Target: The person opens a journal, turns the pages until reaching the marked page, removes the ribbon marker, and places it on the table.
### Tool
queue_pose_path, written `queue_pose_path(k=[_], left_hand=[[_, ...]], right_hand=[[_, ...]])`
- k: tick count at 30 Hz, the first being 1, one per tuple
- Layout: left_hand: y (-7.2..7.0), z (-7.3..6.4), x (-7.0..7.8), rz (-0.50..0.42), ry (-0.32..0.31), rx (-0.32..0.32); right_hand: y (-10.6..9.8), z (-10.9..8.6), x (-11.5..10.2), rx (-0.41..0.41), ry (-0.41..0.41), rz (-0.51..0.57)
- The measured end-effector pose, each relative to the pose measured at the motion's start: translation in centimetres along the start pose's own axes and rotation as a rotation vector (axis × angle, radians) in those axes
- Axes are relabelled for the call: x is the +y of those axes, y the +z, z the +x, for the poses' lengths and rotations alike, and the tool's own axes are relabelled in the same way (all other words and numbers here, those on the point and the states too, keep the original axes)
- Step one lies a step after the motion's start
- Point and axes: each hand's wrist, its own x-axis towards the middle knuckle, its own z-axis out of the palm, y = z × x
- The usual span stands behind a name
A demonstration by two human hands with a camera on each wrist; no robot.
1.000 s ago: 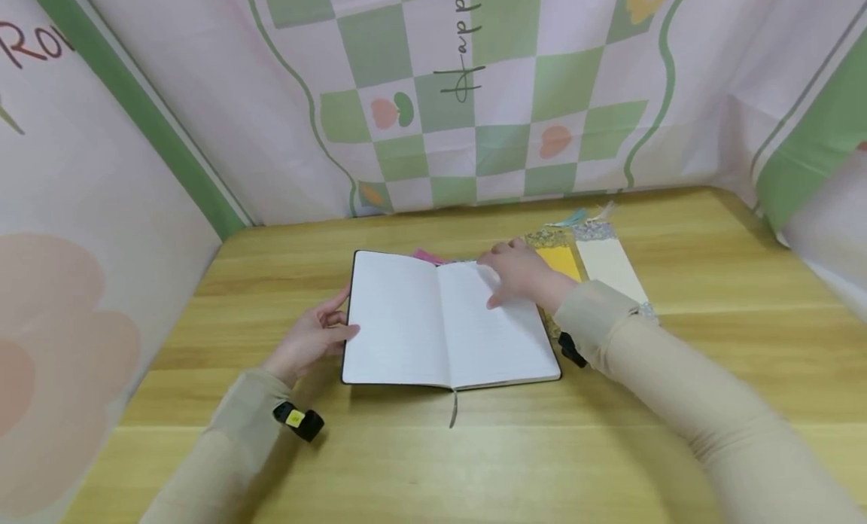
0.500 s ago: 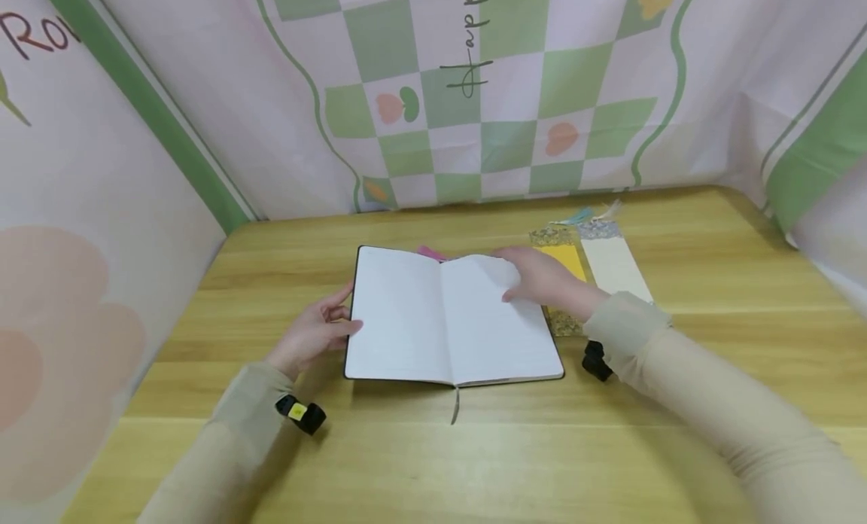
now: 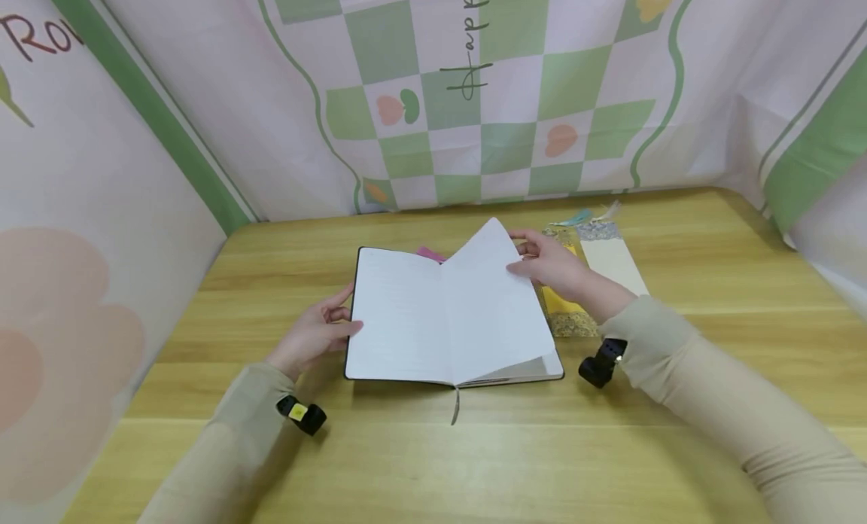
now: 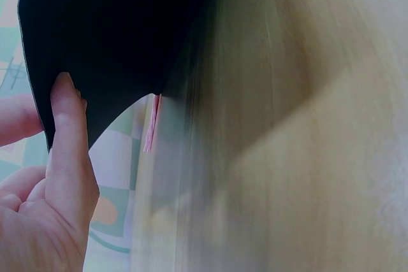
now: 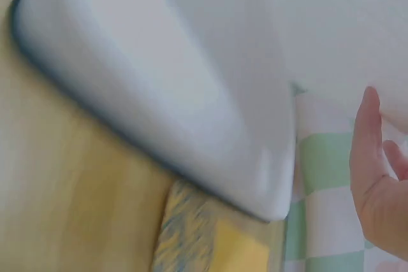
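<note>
An open notebook (image 3: 400, 313) with white pages and a black cover (image 4: 121, 36) lies before me, its left half raised off the table. My left hand (image 3: 311, 334) grips the left edge, thumb on the page and fingers at the cover; the left wrist view shows the cover between its digits. My right hand (image 3: 558, 266) pinches a lifted page (image 3: 484, 306) near its upper right edge. That page slants above the right-hand stack, its top corner pointing up. A grey ribbon (image 3: 455, 407) hangs from the spine, and a pink tassel (image 3: 430, 254) pokes out behind the notebook.
Beside the notebook, partly beneath my right arm, lies a yellow card with glittery patterned ends (image 3: 572, 323). Right of it is a cream card (image 3: 615, 264). A teal tassel (image 3: 576, 217) and a pale one lie at the back. A printed curtain (image 3: 447, 147) borders the wooden table (image 3: 433, 464).
My right hand has shifted right from over the page to its edge and raised the page off the stack. The left hand keeps its grip on the notebook.
</note>
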Motion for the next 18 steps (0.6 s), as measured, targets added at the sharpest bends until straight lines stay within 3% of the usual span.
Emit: queue_pose_path(k=[6,9,12,18], left_hand=[[0.1,-0.1,0.1,0.006,0.004,0.000],[0.1,-0.2,0.1,0.011,0.006,0.003],[0.1,-0.2,0.1,0.017,0.007,0.006],[0.0,-0.2,0.1,0.027,0.011,0.003]], right_hand=[[0.6,-0.4,-1.1,-0.075,0.013,0.328],[1.3,-0.6,-1.4,-0.128,-0.006,0.408],[2.2,-0.5,-1.5,-0.192,-0.047,0.385],[4.2,-0.7,-1.7,-0.286,-0.108,0.102]])
